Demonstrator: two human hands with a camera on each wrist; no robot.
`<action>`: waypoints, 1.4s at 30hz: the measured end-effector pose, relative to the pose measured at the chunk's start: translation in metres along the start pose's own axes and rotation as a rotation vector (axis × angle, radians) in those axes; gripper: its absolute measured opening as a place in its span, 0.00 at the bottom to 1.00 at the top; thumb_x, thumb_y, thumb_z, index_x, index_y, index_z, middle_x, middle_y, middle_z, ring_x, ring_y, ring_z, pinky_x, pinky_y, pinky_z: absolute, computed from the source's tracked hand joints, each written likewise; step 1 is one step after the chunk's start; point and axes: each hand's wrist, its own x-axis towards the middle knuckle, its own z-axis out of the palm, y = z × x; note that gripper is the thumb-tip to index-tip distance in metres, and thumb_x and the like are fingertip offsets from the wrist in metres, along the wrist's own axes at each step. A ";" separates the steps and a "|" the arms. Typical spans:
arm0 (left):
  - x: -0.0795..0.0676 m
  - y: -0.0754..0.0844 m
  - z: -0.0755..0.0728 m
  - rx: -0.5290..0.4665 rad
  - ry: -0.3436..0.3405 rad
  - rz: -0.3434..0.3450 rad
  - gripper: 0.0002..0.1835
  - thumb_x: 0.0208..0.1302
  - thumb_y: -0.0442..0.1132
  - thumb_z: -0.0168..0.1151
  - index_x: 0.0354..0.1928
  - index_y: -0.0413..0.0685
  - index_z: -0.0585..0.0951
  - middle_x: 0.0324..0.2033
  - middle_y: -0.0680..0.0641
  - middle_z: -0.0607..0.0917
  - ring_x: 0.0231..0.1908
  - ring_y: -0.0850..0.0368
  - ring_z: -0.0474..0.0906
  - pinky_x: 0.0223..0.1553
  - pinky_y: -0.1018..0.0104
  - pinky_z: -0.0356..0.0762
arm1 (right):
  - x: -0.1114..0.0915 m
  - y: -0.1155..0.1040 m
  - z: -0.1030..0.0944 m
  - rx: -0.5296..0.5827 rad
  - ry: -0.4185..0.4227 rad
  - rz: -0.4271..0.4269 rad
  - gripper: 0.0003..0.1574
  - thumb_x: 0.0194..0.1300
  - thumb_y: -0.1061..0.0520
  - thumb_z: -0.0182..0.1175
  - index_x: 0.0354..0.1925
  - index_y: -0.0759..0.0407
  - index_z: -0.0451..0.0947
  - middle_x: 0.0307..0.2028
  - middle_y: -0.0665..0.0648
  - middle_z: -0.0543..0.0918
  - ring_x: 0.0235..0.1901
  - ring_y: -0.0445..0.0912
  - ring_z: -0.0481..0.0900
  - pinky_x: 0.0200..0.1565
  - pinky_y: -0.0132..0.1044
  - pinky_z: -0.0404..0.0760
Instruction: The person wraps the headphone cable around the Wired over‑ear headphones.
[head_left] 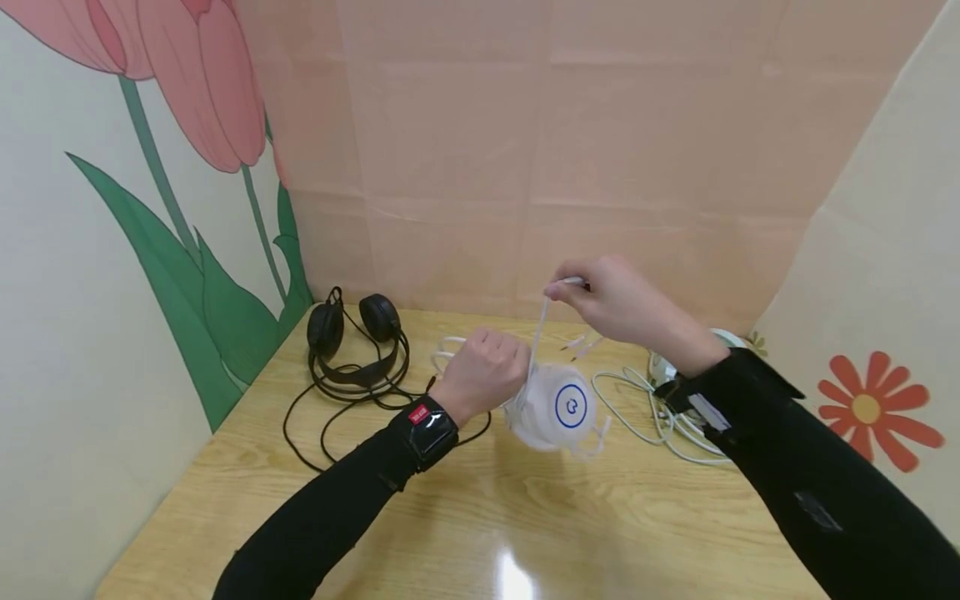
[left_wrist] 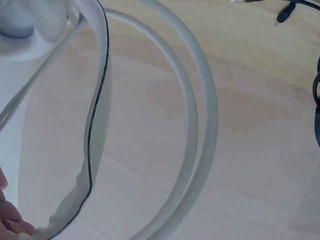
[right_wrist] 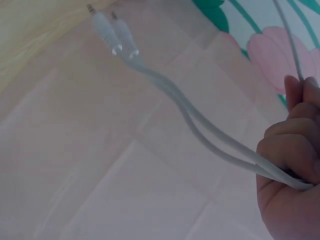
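Observation:
White headphones (head_left: 551, 408) with a blue ring mark on the ear cup hang just above the table. My left hand (head_left: 486, 367) grips their headband (left_wrist: 92, 135), which curves across the left wrist view. Loops of white cable (left_wrist: 202, 95) stand out beside that band. Higher and to the right, my right hand (head_left: 611, 300) pinches the white cable (head_left: 540, 325), stretched between it and the headphones. From the right fist the cable's free end (right_wrist: 190, 115) sticks out, with two metal-tipped audio plugs (right_wrist: 105, 30).
Black headphones (head_left: 352, 358) with a coiled black cable lie on the wooden table (head_left: 480, 508) at the left. Behind my right wrist sits a pale device (head_left: 663, 367), partly hidden, and its light cord (head_left: 630, 425) spreads over the table. A pink sheet (head_left: 525, 167) covers the back.

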 end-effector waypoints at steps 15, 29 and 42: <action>0.001 -0.009 -0.015 -0.117 0.141 0.072 0.15 0.66 0.33 0.55 0.20 0.53 0.73 0.16 0.55 0.72 0.19 0.61 0.71 0.25 0.68 0.68 | -0.003 0.082 0.048 -0.112 0.017 0.101 0.28 0.71 0.38 0.60 0.22 0.54 0.70 0.17 0.48 0.63 0.18 0.43 0.62 0.23 0.38 0.62; 0.007 -0.016 -0.025 -0.197 0.178 -0.003 0.12 0.62 0.32 0.57 0.21 0.52 0.77 0.20 0.54 0.80 0.21 0.61 0.76 0.26 0.67 0.73 | -0.026 0.113 0.102 0.170 -0.172 0.209 0.31 0.79 0.37 0.47 0.22 0.52 0.66 0.18 0.48 0.62 0.19 0.42 0.61 0.26 0.36 0.63; 0.007 -0.021 -0.030 -0.374 0.122 -0.207 0.13 0.60 0.37 0.68 0.20 0.51 0.76 0.15 0.56 0.75 0.17 0.61 0.72 0.22 0.68 0.67 | -0.032 0.118 0.121 0.437 -0.205 -0.097 0.10 0.76 0.60 0.53 0.41 0.52 0.82 0.34 0.48 0.82 0.36 0.43 0.79 0.44 0.37 0.78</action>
